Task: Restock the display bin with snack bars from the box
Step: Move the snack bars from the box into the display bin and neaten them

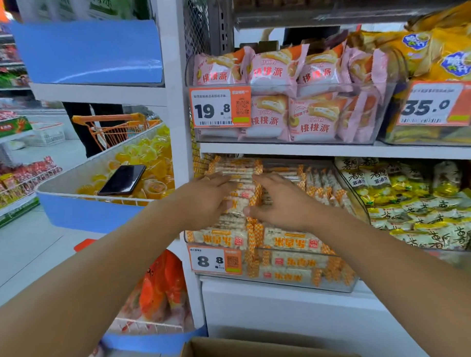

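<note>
A clear display bin (pixel 339 284) on the lower shelf holds several white snack bars with orange checked ends (pixel 292 241). Both my hands are over the pile inside it. My left hand (pixel 205 199) lies on the left side of a stack of bars (pixel 240 202), fingers stretched forward, thumb against the wrappers. My right hand (pixel 280 200) lies on the stack's right side, fingers extended over the bars. The stack sits between the two hands. The cardboard box (pixel 235 350) shows only its top edge at the bottom of the view.
A price tag 8.8 (pixel 216 260) hangs on the bin front. Pink cake packs (pixel 287 96) fill the bin above. Yellow-green packets (pixel 417 206) lie to the right. Left, a blue-fronted basket (pixel 91 210) holds jelly cups and a black phone (pixel 122 179). An orange cart (pixel 115 126) stands behind.
</note>
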